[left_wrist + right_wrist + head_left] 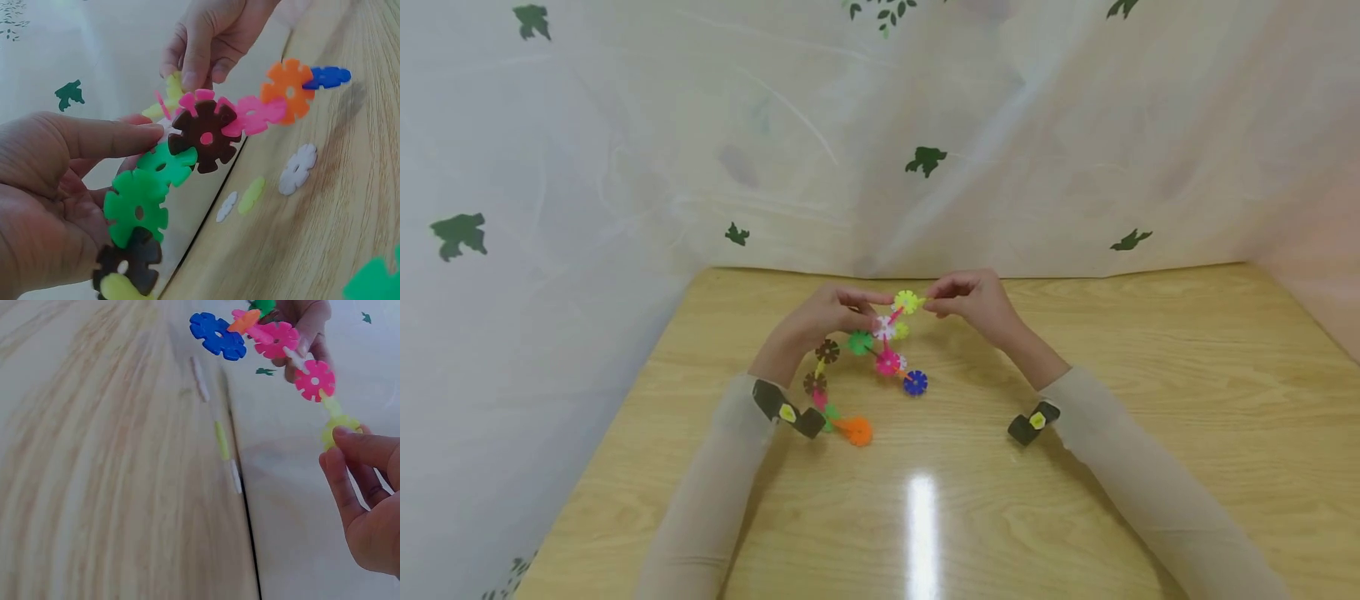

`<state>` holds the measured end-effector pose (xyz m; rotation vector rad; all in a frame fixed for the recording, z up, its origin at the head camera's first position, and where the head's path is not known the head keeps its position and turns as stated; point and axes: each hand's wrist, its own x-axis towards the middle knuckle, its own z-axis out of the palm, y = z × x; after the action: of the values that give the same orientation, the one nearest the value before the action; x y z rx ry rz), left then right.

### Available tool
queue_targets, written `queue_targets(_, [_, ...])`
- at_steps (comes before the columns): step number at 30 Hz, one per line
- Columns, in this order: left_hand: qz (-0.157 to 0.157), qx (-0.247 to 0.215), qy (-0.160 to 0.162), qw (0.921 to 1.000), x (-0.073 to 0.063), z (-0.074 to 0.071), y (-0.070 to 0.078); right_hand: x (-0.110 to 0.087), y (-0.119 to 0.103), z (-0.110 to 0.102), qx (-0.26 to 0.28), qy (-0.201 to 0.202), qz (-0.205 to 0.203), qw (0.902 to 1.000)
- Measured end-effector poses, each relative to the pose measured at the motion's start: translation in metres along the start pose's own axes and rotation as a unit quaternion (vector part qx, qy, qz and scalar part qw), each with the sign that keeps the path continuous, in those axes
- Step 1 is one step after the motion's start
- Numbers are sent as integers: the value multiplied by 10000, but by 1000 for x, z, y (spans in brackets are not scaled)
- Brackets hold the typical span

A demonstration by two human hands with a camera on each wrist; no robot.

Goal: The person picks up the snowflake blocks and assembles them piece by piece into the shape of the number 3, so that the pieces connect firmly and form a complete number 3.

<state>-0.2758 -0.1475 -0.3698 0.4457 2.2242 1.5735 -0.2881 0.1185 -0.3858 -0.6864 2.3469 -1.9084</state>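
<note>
A branching chain of slotted plastic snowflake discs is raised between the two hands. My left hand (827, 315) grips it near the white disc (883, 327), with green discs (136, 209) beside the palm. Thumb and fingers of my right hand (979, 307) pinch a yellow disc (340, 428) at the chain's upper end, linked by another yellow piece to a pink disc (315, 381). One branch ends in a blue disc (915, 382) joined to an orange one (289, 92). Brown discs (827, 351) lead down past the left wrist to an orange disc (859, 432).
Loose discs lie on the wooden table (970, 500) under the chain: a white disc (298, 169), a yellow one (252, 195) and a smaller-looking white one (227, 207). A pale curtain (820, 167) with green leaf shapes hangs behind the table's far edge.
</note>
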Motion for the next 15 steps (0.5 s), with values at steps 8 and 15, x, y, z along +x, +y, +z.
queue_targets(8, [-292, -31, 126, 9995, 4, 3, 2, 0, -7, 4, 12, -155, -125, 9998])
queue_targets(15, [-416, -63, 210, 9989, 4, 7, 4, -2, -11, 8, -222, -123, -42, 9997])
